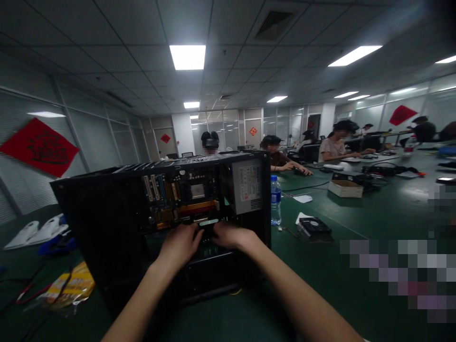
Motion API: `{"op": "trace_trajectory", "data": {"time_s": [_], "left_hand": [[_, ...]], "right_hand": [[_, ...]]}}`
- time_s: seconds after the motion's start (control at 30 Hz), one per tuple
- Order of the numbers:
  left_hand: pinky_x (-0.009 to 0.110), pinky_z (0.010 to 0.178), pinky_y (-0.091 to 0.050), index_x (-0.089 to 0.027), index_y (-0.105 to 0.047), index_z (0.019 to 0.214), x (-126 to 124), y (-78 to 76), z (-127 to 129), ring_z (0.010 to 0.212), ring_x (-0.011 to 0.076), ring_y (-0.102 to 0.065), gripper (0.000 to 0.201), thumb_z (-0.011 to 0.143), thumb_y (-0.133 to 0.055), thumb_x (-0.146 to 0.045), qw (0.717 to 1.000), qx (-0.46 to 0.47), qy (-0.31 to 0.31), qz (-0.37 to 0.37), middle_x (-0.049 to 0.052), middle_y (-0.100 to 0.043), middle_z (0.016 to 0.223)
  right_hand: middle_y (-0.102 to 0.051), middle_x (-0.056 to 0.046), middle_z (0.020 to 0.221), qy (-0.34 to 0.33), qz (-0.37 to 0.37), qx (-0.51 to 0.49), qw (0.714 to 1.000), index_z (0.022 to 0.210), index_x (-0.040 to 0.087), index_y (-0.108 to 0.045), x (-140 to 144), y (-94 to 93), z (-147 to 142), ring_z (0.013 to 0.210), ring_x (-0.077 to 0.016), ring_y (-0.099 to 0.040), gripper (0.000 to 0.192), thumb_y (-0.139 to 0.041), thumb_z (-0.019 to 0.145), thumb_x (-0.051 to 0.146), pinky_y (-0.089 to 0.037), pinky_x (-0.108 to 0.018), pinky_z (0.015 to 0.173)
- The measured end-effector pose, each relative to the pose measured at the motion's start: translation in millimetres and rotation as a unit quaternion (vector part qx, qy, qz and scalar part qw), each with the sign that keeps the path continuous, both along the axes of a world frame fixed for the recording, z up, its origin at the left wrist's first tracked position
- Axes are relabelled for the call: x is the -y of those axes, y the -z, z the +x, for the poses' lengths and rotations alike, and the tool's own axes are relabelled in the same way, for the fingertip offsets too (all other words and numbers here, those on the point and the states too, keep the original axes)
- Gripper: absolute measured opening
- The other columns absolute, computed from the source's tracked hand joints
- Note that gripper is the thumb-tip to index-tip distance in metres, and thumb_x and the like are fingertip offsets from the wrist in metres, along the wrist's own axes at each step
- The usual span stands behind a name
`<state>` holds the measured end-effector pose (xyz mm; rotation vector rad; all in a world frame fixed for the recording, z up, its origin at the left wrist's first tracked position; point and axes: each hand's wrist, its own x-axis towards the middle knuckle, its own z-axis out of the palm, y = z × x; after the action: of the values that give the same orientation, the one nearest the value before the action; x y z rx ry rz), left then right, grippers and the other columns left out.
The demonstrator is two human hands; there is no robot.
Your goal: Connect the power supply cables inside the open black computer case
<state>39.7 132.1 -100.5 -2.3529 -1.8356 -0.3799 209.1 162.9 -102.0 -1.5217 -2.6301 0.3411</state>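
Observation:
An open black computer case (107, 213) stands on the green table (338, 285) in front of me, its side off. Inside I see the motherboard (185, 194) with coloured slots and a grey power supply (248, 186) at the right. My left hand (181, 242) and my right hand (230, 235) are both inside the case at the lower edge of the motherboard, close together, fingers curled on a small dark part between them. What that part is I cannot make out.
A water bottle (275, 199) stands right of the case, with a black fan (314, 227) and white paper beyond it. A yellow bag (71, 285) and cables lie at the left. Other people sit working at the far end of the table.

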Motion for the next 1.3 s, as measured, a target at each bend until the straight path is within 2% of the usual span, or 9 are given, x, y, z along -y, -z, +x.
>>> {"op": "trace_trajectory", "data": {"time_s": [0.1, 0.23, 0.43, 0.53, 0.67, 0.83, 0.93, 1.17, 1.3], "left_hand": [[0.03, 0.077, -0.048, -0.02, -0.067, 0.097, -0.1, -5.3, -2.0, 0.088, 0.0225, -0.069, 0.037, 0.097, -0.038, -0.043, 0.993, 0.09, 0.073, -0.033, 0.008, -0.073, 0.093], [0.03, 0.083, -0.05, -0.018, -0.065, 0.102, 6.9, -25.7, -12.6, 0.092, 0.0219, -0.068, 0.041, 0.095, -0.038, -0.047, 0.972, 0.182, 0.14, -0.052, 0.008, -0.073, 0.101], [0.033, 0.1, -0.045, -0.021, -0.063, 0.122, 38.8, -64.3, -28.6, 0.113, 0.0246, -0.062, 0.045, 0.09, -0.05, -0.051, 0.976, 0.148, 0.158, -0.04, 0.005, -0.068, 0.125], [0.033, 0.097, -0.047, -0.024, -0.06, 0.127, 50.3, -70.0, -31.8, 0.113, 0.0257, -0.062, 0.048, 0.086, -0.058, -0.049, 0.981, 0.114, 0.151, -0.047, 0.005, -0.067, 0.127], [0.031, 0.087, -0.049, -0.024, -0.063, 0.122, 55.7, -70.2, -35.0, 0.102, 0.0253, -0.067, 0.042, 0.084, -0.062, -0.04, 0.989, 0.084, 0.113, -0.053, 0.006, -0.071, 0.116], [0.03, 0.065, -0.047, -0.027, -0.071, 0.106, 67.3, -75.8, -30.2, 0.079, 0.0258, -0.07, 0.031, 0.086, -0.055, -0.045, 0.997, -0.007, 0.059, -0.045, 0.006, -0.075, 0.09], [0.034, 0.068, -0.048, -0.025, -0.074, 0.092, 76.4, -80.5, -22.0, 0.077, 0.0277, -0.069, 0.033, 0.086, -0.052, -0.049, 0.995, -0.077, 0.065, 0.017, 0.008, -0.075, 0.085], [0.036, 0.07, -0.05, -0.022, -0.072, 0.074, 87.9, -78.3, -10.7, 0.058, 0.022, -0.062, 0.033, 0.084, -0.052, -0.046, 0.978, -0.1, 0.144, 0.115, 0.007, -0.068, 0.061], [0.025, 0.062, -0.05, -0.025, -0.074, 0.082, 104.5, -79.7, -8.6, 0.06, 0.0179, -0.064, 0.029, 0.086, -0.054, -0.045, 0.983, 0.005, 0.185, 0.012, 0.004, -0.071, 0.07]], "right_hand": [[-0.074, -0.016, 0.092, -0.007, 0.008, -0.128, 0.992, 0.096, 0.009, -0.073, 4.4, -6.1, -4.7, 0.078, -0.023, -0.07, 0.025, -0.053, 0.087, 0.021, -0.04, -0.024, 0.055], [-0.073, -0.011, 0.078, 0.019, 0.059, -0.323, 0.944, 0.08, 0.011, -0.073, 14.8, -14.5, -19.4, 0.074, -0.0193, -0.067, 0.024, -0.052, 0.088, 0.019, -0.039, -0.024, 0.057], [-0.073, -0.01, 0.103, -0.012, 0.089, -0.551, 0.829, 0.093, 0.013, -0.072, 29.4, -27.9, -30.4, 0.099, -0.0181, -0.066, 0.022, -0.054, 0.091, 0.025, -0.047, -0.026, 0.086], [-0.07, -0.011, 0.113, -0.034, 0.084, -0.588, 0.804, 0.1, 0.012, -0.071, 38.3, -31.9, -32.3, 0.107, -0.0185, -0.063, 0.022, -0.056, 0.09, 0.026, -0.047, -0.028, 0.092], [-0.067, -0.01, 0.116, -0.076, 0.135, -0.569, 0.808, 0.097, 0.014, -0.071, 50.4, -36.4, -31.5, 0.113, -0.0176, -0.059, 0.019, -0.056, 0.091, 0.025, -0.044, -0.027, 0.096], [-0.071, -0.006, 0.091, -0.101, 0.172, -0.396, 0.896, 0.092, 0.017, -0.071, 66.1, -48.6, -22.2, 0.086, -0.0168, -0.064, 0.025, -0.051, 0.096, 0.03, -0.045, -0.027, 0.081], [-0.07, -0.005, 0.085, -0.1, 0.198, -0.345, 0.912, 0.084, 0.017, -0.069, 74.8, -55.9, -16.9, 0.081, -0.0171, -0.061, 0.035, -0.045, 0.099, 0.037, -0.042, -0.028, 0.079], [-0.058, -0.002, 0.075, -0.266, -0.013, -0.374, 0.888, 0.078, 0.013, -0.061, 78.3, -62.5, -0.7, 0.069, -0.0127, -0.053, 0.065, -0.021, 0.099, 0.061, -0.041, -0.023, 0.065], [-0.054, 0.001, 0.068, -0.293, -0.042, -0.302, 0.906, 0.076, 0.012, -0.061, 82.2, -72.9, 14.3, 0.062, -0.0102, -0.049, 0.059, -0.033, 0.097, 0.06, -0.038, -0.02, 0.058]]}}
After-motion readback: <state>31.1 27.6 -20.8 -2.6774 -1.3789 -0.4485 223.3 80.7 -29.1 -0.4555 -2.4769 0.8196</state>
